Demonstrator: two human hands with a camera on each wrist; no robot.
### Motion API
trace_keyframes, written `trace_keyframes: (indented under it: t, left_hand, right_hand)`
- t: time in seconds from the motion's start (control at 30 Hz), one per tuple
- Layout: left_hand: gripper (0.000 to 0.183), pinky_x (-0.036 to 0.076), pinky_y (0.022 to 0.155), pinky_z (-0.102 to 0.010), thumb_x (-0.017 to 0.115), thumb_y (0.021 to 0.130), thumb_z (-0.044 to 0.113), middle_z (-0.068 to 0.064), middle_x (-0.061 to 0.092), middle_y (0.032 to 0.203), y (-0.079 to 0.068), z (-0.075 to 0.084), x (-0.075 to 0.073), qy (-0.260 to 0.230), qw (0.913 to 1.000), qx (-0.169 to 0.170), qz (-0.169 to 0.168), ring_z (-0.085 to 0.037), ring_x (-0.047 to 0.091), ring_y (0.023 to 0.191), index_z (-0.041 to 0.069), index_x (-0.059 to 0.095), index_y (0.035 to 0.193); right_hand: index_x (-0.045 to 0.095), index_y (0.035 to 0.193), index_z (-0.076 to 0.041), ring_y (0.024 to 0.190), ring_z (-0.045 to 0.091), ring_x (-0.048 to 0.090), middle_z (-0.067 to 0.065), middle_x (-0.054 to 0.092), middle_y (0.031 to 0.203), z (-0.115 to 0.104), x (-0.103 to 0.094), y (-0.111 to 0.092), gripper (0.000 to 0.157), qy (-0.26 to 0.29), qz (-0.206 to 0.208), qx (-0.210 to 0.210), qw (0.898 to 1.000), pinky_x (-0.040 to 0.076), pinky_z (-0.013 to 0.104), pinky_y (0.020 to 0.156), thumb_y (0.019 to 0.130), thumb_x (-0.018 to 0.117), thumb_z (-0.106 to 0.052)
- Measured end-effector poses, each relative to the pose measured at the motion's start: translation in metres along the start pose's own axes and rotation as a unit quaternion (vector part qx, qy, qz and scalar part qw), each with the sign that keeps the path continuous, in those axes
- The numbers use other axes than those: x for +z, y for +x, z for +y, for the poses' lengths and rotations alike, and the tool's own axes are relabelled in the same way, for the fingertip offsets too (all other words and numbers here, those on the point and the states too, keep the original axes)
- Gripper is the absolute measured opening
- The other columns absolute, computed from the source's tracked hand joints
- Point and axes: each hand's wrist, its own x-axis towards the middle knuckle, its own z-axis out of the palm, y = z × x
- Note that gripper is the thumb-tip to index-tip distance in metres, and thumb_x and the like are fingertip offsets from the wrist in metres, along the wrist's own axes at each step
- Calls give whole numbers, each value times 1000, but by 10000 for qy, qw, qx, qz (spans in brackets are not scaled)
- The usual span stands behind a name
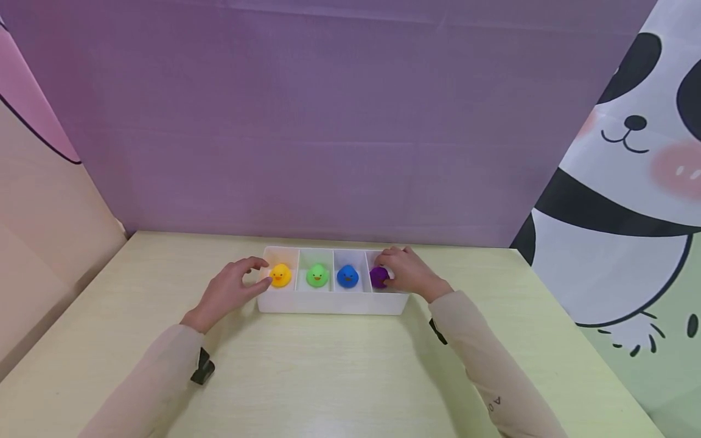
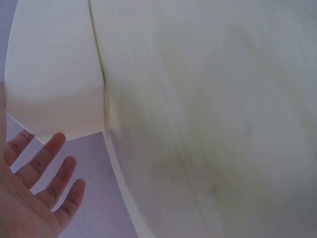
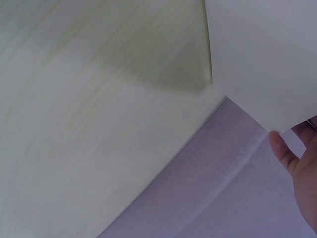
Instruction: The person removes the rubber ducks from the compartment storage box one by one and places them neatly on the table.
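Note:
A white tray (image 1: pixel 331 303) with a row of compartments holds small toy ducks, one in each. At its left end sits a yellow duck (image 1: pixel 280 275); beside it come a green duck (image 1: pixel 317 275) and a blue duck (image 1: pixel 347 277). My right hand (image 1: pixel 408 271) reaches over the right end, thumb and fingers around a purple duck (image 1: pixel 379 277) partly hidden by them. At the left end my left hand (image 1: pixel 232 287) has its fingers spread, thumb tip close to the yellow duck. The left wrist view shows these fingers (image 2: pixel 52 186) extended by the tray's end.
The tray stands on a pale wooden table (image 1: pixel 328 371) near its back edge. Behind rises a purple cloth backdrop (image 1: pixel 328 134). A panda picture (image 1: pixel 624 182) covers the wall at the right. Black straps (image 1: pixel 203 367) show at both wrists.

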Motion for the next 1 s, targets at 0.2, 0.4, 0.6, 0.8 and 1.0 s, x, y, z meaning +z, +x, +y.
trace_keyframes:
  t: [0.2,0.4,0.6,0.8,1.0]
  left_hand:
    - [41,45,85,-48,60,85,38,-9,59,115,1,0,0,-35,10000,13,26,-30,53,103,14,57,118]
    - [40,46,83,-47,61,84,38,-9,60,114,1,-1,1,-27,10000,0,54,-29,54,102,15,57,117]
    - [41,46,83,-48,61,84,38,-9,60,115,2,-1,2,-39,10000,-3,64,-30,55,102,14,57,117]
    - [41,47,82,-46,61,84,38,-9,60,114,2,-1,2,-40,9999,4,93,-29,55,100,14,57,117]
    - [40,47,81,-47,61,84,38,-8,60,114,1,-1,1,-14,10000,-24,74,-29,55,102,15,57,117]
  right_hand:
    - [65,99,-12,98,22,56,3,64,102,0,1,0,33,-59,-46,3,10000,41,44,79,68,77,-9]
    - [66,99,-14,97,21,57,3,64,103,-2,3,2,33,-214,-105,-14,9997,40,44,79,69,77,-9]
    - [66,98,-15,96,21,56,1,64,101,-3,1,2,32,-172,-140,-1,9998,40,43,77,69,76,-7]
    - [66,98,-15,95,21,56,1,64,100,-3,0,3,31,-147,-230,53,9996,40,43,78,69,76,-7]
    - [66,99,-15,95,21,55,1,64,100,-1,0,4,31,-206,-322,61,9993,41,44,79,70,76,-8]
